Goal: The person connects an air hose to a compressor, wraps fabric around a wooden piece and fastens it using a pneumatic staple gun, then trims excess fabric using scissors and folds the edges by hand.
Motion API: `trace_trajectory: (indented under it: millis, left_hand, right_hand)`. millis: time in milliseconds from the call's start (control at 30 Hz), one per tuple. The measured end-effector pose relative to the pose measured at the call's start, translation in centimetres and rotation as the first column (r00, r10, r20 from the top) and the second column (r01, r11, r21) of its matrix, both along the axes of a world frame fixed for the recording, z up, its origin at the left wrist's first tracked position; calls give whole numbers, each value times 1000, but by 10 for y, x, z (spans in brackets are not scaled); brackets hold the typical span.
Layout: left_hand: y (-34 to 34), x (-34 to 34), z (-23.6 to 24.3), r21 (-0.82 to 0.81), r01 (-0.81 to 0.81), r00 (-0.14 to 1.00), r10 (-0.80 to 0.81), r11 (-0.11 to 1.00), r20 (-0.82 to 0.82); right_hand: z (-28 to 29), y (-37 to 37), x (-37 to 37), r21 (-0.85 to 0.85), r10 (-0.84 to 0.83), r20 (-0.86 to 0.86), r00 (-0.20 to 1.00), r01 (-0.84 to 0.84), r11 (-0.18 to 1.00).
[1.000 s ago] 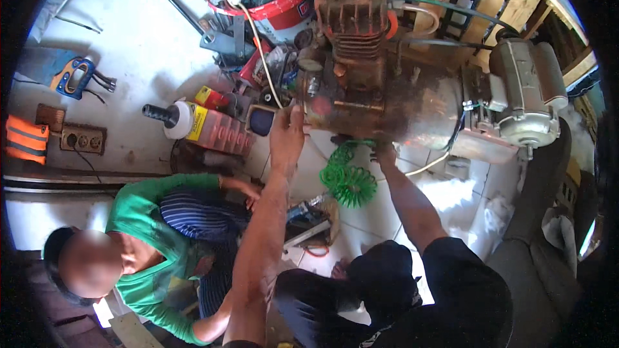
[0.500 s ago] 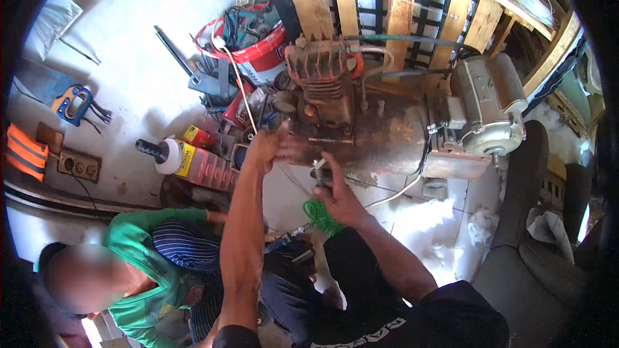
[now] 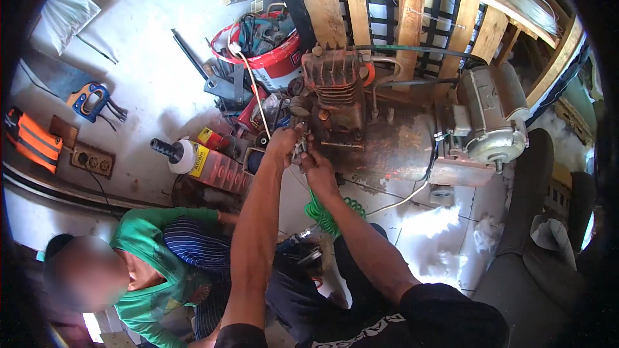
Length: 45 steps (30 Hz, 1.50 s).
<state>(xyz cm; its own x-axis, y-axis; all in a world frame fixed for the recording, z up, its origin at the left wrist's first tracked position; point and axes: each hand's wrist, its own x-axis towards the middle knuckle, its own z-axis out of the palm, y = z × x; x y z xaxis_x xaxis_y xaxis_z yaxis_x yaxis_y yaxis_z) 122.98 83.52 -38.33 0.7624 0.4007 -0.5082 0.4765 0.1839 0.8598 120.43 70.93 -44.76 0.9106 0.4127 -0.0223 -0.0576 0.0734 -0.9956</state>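
A rusty air compressor stands ahead of me, with its tank (image 3: 400, 145), finned pump head (image 3: 332, 80) and grey electric motor (image 3: 491, 113). At the tank's left end, below a round gauge (image 3: 300, 106), my left hand (image 3: 284, 146) is closed around a small metal fitting (image 3: 300, 143). My right hand (image 3: 319, 173) meets it there, its fingers wrapped round the end of a green coiled air hose (image 3: 325, 214). The coupling at that end is mostly hidden by my fingers. The hose's coils hang below my right wrist.
A red and white bucket (image 3: 274, 67) of power tools stands behind the compressor's left end. Nearby are a bottle (image 3: 183, 155), a blue-handled saw (image 3: 89, 101) and a socket box (image 3: 93, 161). A person in green (image 3: 151, 245) sits at lower left. A dark chair (image 3: 516, 270) stands right; wooden slats (image 3: 409, 19) rise behind.
My right hand has moved forward and left with the hose end, up to the fitting at the compressor. My left hand, blurred and reaching before, is now closed there. The view has shifted slightly.
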Motion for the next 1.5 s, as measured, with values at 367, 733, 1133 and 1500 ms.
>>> trace_trajectory:
  millis: [367, 733, 1133, 1500]
  left_hand:
    - [14, -3, -12, -16, 35, 999, -36, 999, -41]
    - [6, -19, 1, 125, 85, 988, -67, 989, -136]
    - [24, 17, 4, 314, 217, 959, -141, 924, -245]
    - [38, 18, -4, 6, 76, 991, -75, 997, -108]
  right_hand:
    - [-43, 64, -2, 132, -182, -125, 975, 198, 971]
    - [-5, 45, 0, 118, -6, -398, 917, 57, 991]
    - [-9, 68, 18, 161, -161, -289, 944, 214, 963]
    - [10, 69, 18, 312, -103, -499, 860, 290, 905]
